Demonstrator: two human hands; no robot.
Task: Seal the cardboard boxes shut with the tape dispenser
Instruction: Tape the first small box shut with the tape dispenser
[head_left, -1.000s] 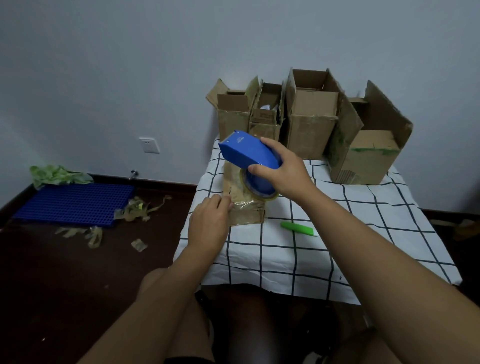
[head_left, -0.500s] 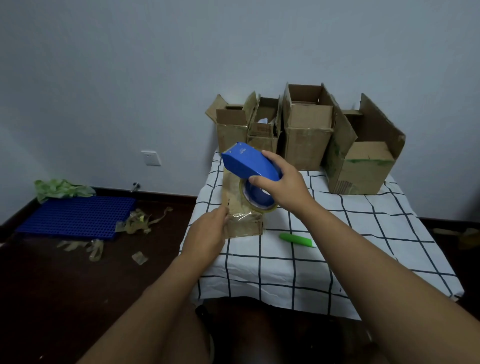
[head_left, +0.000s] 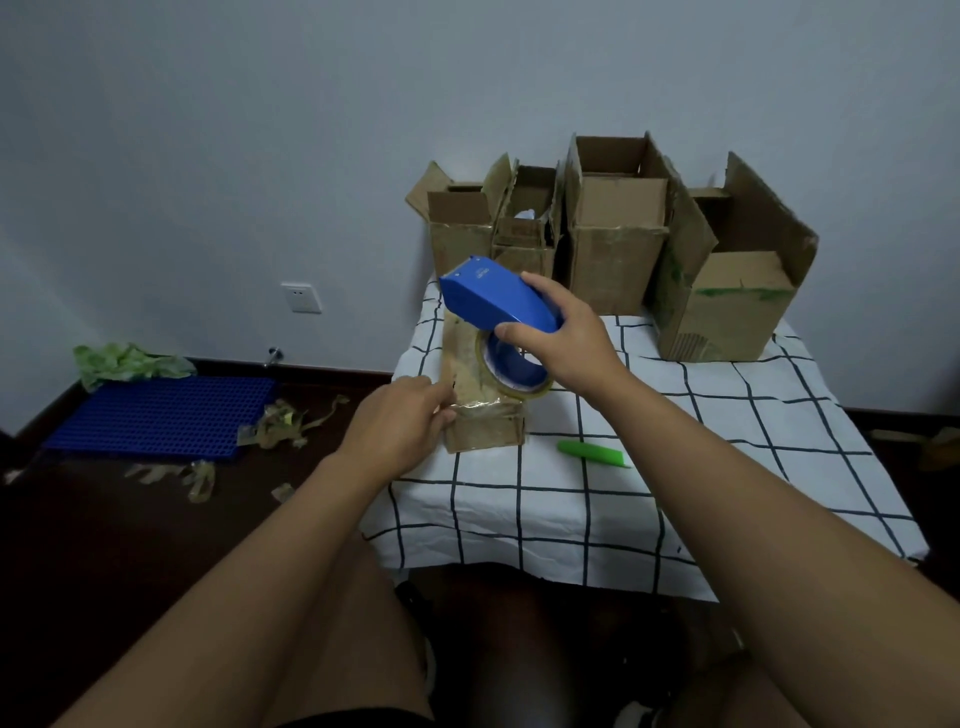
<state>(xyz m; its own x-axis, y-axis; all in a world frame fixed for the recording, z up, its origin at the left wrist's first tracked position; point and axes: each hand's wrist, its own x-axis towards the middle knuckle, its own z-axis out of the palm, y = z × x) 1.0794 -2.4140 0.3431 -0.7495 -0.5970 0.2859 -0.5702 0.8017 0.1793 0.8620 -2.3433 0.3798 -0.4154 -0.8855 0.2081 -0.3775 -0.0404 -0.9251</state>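
the right hand (head_left: 558, 338) has its grip closed around the blue tape dispenser (head_left: 498, 301), fingers over the top and thumb at the side, holding it tilted above a small flat cardboard box (head_left: 485, 415) near the left edge of the table (head_left: 675, 493). the tape roll (head_left: 514, 371) hangs just under that hand, over the box. the left hand (head_left: 402, 421) rests against the box's left side, fingers curled against its edge; how firmly it grips cannot be told. four open boxes (head_left: 615, 244) stand at the back of the table. a green cutter (head_left: 592, 453) lies right of the small box.
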